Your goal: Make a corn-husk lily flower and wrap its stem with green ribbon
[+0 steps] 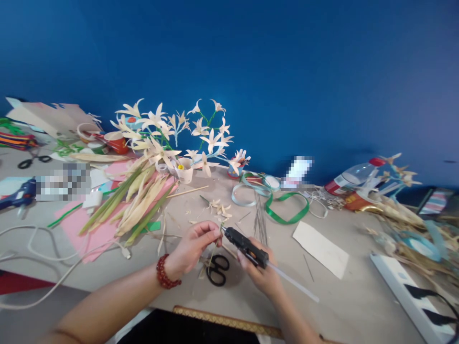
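My right hand [264, 273] is wrapped round a black glue gun [245, 246], with a long clear glue stick [296, 283] coming out of its back end. The nozzle points left and meets the fingertips of my left hand [195, 243], or nearly so. Between thumb and forefinger, my left hand pinches a thin pale green stem [221, 229], partly hidden by the fingers. Black-handled scissors [217, 270] lie on the table just below both hands. Small cream husk flowers [220, 208] rest a little beyond them.
Husk flowers [161, 143] stand in a paper cup [184, 170] at the back. Corn husks [143, 205] lie on pink paper [84, 224] to the left. Green ribbon [287, 217], thin wires [261, 220] and white card [322, 248] lie right; a power strip [398, 286] sits front right.
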Demonstrator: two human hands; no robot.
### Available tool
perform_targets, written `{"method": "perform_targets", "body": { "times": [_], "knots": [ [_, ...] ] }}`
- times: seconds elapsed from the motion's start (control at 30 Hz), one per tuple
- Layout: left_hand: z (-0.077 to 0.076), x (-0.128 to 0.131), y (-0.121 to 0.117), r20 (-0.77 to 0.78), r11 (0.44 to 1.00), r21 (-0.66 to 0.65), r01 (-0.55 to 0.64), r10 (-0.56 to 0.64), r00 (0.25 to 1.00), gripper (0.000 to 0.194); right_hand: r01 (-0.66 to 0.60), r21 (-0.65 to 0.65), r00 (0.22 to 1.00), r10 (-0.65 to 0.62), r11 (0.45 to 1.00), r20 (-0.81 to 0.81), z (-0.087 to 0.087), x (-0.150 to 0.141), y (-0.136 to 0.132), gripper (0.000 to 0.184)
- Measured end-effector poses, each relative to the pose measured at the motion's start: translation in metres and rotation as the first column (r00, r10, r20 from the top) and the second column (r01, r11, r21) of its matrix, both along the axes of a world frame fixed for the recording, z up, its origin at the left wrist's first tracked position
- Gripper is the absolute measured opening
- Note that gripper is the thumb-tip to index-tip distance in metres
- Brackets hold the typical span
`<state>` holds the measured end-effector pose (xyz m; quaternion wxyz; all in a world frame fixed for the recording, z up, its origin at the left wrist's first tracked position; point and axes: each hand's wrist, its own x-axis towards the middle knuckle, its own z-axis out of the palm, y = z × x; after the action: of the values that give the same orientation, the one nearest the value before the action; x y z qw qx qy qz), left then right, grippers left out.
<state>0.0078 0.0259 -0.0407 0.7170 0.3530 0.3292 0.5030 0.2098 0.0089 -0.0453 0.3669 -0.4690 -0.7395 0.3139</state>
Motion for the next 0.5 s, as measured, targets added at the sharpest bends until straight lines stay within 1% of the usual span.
{"method": "perform_targets", "body": {
  "times": [0.17,0.5],
  "knots": [
    [-0.0009,-0.0004,-0.0005,0.005,1.000,0.001,0.004,-0.004,1.000,0.016,-0.020,0.022,1.000,0.020,1.000,0.000,0.0004,0.0001,0.0005,0.020],
    [0.0013,-0.0002,-0.0009,-0.020,1.000,-0.007,-0.008,0.008,1.000,0.019,-0.003,0.039,1.000,0.002,0.999,0.025,-0.0020,0.0015,0.0008,0.021]
  ]
}}
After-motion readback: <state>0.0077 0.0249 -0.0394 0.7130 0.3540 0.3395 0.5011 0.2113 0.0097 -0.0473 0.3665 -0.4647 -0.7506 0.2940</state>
